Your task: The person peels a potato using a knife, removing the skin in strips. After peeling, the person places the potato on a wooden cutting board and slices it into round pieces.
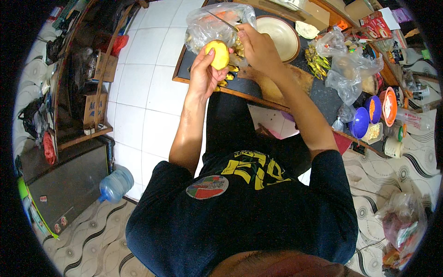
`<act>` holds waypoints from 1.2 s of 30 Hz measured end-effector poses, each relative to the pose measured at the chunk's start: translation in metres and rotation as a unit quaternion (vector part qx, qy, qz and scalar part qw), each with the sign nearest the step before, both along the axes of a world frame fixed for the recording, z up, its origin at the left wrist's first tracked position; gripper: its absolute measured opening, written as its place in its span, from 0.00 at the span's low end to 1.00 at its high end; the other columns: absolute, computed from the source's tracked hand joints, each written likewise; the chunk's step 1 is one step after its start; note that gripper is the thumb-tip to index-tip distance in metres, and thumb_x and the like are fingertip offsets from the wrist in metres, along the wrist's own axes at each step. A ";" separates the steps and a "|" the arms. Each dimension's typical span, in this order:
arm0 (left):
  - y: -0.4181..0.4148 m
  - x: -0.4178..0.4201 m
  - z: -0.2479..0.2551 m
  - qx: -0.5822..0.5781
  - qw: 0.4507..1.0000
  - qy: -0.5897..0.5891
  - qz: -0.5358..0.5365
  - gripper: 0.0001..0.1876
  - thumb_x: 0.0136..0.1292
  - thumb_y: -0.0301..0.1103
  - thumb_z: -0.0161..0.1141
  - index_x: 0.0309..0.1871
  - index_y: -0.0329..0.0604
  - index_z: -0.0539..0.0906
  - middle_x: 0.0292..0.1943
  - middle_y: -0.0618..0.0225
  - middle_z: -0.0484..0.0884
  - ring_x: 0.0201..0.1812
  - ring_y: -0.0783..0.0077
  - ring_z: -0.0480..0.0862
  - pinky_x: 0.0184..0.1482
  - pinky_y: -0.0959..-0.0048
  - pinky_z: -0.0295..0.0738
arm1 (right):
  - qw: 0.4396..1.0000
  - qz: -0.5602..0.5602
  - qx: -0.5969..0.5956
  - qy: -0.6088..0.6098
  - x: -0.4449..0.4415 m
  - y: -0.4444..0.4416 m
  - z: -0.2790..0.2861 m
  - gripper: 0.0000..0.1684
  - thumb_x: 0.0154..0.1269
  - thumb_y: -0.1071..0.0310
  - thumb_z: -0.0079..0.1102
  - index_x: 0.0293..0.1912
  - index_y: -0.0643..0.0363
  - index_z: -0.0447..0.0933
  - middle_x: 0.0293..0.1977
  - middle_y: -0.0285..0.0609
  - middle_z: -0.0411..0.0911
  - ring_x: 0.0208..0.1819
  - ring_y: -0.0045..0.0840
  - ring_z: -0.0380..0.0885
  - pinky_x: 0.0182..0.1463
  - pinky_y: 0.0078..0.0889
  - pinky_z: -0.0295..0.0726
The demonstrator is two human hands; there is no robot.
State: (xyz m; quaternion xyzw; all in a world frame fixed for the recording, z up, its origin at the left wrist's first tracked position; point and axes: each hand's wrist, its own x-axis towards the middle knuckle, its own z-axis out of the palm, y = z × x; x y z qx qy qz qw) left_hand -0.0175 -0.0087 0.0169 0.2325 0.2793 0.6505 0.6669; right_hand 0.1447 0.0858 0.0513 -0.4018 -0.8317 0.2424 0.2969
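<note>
A peeled yellow potato (218,55) is held upright between the thumb and fingers of my left hand (204,71). Just to its right and above, my right hand (258,48) grips a knife (221,19), whose blade points up and left over a clear plastic bag (202,26). Peelings show in and beside the bag, partly hidden by my hands. The blade is apart from the potato. Below my left fingers, yellow and dark bananas (223,83) lie at the edge of the dark table (249,90). A brown-rimmed plate (277,34) stands behind my right hand.
On the table a brown cutting board (297,81) lies under my right forearm. Further right are a bunch of small bananas (316,62), plastic bags (346,72), purple bowls (359,123) and an orange bowl (389,106). A blue water jug (117,183) lies on the floor at left.
</note>
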 end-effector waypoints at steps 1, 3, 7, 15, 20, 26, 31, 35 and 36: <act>0.000 0.000 -0.001 -0.004 1.000 -0.005 0.006 0.19 0.78 0.42 0.51 0.64 0.41 0.72 0.50 0.50 0.84 0.27 0.73 0.79 0.27 0.80 0.76 | 0.999 0.007 0.003 -0.035 0.001 0.006 -0.005 0.19 0.78 0.54 0.46 0.58 0.56 0.72 0.28 0.60 0.81 0.33 0.59 0.82 0.40 0.62 0.78; 0.001 -0.001 -0.001 -0.027 1.000 -0.007 0.006 0.19 0.78 0.42 0.51 0.64 0.42 0.72 0.50 0.50 0.84 0.27 0.73 0.79 0.28 0.80 0.76 | 0.999 -0.002 0.027 -0.042 0.003 0.013 -0.020 0.23 0.79 0.56 0.47 0.64 0.57 0.70 0.27 0.58 0.81 0.32 0.55 0.81 0.39 0.56 0.77; 0.002 -0.002 0.001 -0.062 0.998 0.008 0.025 0.20 0.78 0.42 0.50 0.66 0.43 0.71 0.51 0.50 0.84 0.28 0.73 0.80 0.29 0.80 0.77 | 0.998 -0.005 -0.049 -0.033 0.008 0.016 -0.021 0.27 0.78 0.51 0.45 0.69 0.53 0.67 0.29 0.61 0.81 0.35 0.58 0.82 0.43 0.58 0.79; -0.003 0.005 0.017 0.018 0.994 0.101 0.039 0.23 0.79 0.43 0.49 0.71 0.44 0.66 0.45 0.60 0.81 0.25 0.73 0.75 0.24 0.78 0.68 | 0.988 0.136 -0.067 0.025 0.012 -0.019 0.016 0.27 0.78 0.54 0.46 0.70 0.52 0.66 0.26 0.59 0.79 0.30 0.56 0.80 0.37 0.56 0.77; -0.007 0.014 0.032 0.033 0.983 0.163 0.073 0.24 0.79 0.41 0.48 0.72 0.42 0.63 0.45 0.62 0.77 0.26 0.74 0.73 0.23 0.77 0.68 | 0.989 0.139 -0.038 0.016 0.013 -0.034 0.035 0.25 0.78 0.57 0.45 0.69 0.49 0.67 0.24 0.58 0.79 0.29 0.55 0.80 0.36 0.57 0.76; -0.010 0.016 0.036 0.062 0.970 0.221 0.079 0.23 0.79 0.39 0.47 0.71 0.40 0.62 0.45 0.62 0.77 0.26 0.75 0.74 0.24 0.78 0.68 | 0.992 0.121 -0.020 0.006 0.016 -0.038 0.043 0.24 0.78 0.58 0.46 0.69 0.50 0.68 0.21 0.55 0.75 0.25 0.51 0.80 0.33 0.53 0.74; -0.013 0.022 0.041 0.102 0.955 0.255 0.115 0.23 0.79 0.39 0.47 0.71 0.40 0.62 0.44 0.62 0.77 0.26 0.77 0.73 0.25 0.78 0.69 | 0.990 0.133 0.005 0.040 0.017 -0.041 0.044 0.24 0.79 0.61 0.47 0.70 0.51 0.69 0.17 0.52 0.71 0.22 0.46 0.79 0.29 0.45 0.71; -0.011 0.028 0.040 0.071 0.973 0.177 0.131 0.22 0.79 0.44 0.45 0.65 0.38 0.67 0.40 0.59 0.78 0.21 0.79 0.69 0.21 0.80 0.64 | 0.990 0.133 -0.020 0.031 0.018 -0.044 0.045 0.25 0.78 0.56 0.47 0.69 0.47 0.68 0.24 0.54 0.79 0.26 0.52 0.80 0.34 0.55 0.77; -0.012 0.023 0.040 0.039 0.990 0.095 0.095 0.22 0.79 0.46 0.45 0.63 0.37 0.69 0.39 0.59 0.78 0.20 0.80 0.67 0.20 0.81 0.63 | 0.990 0.134 -0.046 0.012 0.021 -0.044 0.048 0.25 0.78 0.57 0.47 0.70 0.47 0.68 0.25 0.55 0.80 0.27 0.52 0.80 0.34 0.55 0.77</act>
